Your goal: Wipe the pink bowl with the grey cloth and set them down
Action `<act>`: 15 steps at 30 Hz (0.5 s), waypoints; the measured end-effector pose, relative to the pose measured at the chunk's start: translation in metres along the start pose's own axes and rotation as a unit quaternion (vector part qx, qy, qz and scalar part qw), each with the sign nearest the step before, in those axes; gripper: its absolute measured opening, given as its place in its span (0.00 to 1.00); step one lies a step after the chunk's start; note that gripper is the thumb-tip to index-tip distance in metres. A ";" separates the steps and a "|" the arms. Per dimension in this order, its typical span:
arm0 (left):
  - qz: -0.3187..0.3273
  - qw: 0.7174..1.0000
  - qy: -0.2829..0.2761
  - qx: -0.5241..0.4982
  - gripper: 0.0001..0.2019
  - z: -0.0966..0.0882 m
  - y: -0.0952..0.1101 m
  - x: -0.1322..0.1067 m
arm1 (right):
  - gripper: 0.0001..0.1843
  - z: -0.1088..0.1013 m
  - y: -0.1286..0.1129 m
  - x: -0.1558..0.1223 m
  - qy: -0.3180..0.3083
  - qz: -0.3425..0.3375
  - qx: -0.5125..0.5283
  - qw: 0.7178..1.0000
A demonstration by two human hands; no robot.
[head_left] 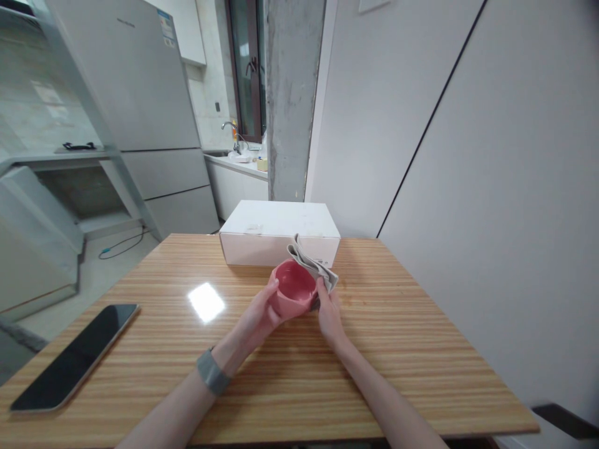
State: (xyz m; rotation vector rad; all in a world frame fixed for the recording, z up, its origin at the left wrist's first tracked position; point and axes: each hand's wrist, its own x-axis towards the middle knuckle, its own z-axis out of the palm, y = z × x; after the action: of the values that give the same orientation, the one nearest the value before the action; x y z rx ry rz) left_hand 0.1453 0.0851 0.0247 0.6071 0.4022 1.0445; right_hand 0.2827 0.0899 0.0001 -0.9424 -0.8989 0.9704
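A pink bowl (pixel 294 288) is held up over the table, tilted so that its inside faces me. My left hand (pixel 262 313) is closed on the bowl's left side, thumb at the rim. My right hand (pixel 330 312) grips a folded grey cloth (pixel 322 272) against the bowl's right side. The cloth's loose folds stick up above the rim. Fingers of both hands are partly hidden behind the bowl and cloth.
Behind the bowl, a white box (pixel 281 218) stands at the far edge of the wooden table (pixel 402 349). A dark-screened phone or tablet (pixel 75 355) lies at the left. A white wall (pixel 468 187) rises along the right side.
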 end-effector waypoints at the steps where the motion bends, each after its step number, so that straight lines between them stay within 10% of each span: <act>1: 0.016 1.000 -0.008 0.002 0.26 0.003 0.000 -0.002 | 0.19 0.001 0.000 -0.001 -0.008 -0.010 0.008 1.000; 15: -0.171 0.981 0.044 0.082 0.27 -0.025 -0.005 0.001 | 0.20 -0.005 -0.005 0.007 -0.022 0.061 0.074 0.995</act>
State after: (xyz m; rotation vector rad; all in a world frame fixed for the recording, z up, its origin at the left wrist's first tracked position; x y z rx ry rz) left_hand 0.1348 0.0913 0.0029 0.6134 0.6515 0.7147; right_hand 0.2913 0.0944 0.0041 -0.8595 -0.8025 1.1504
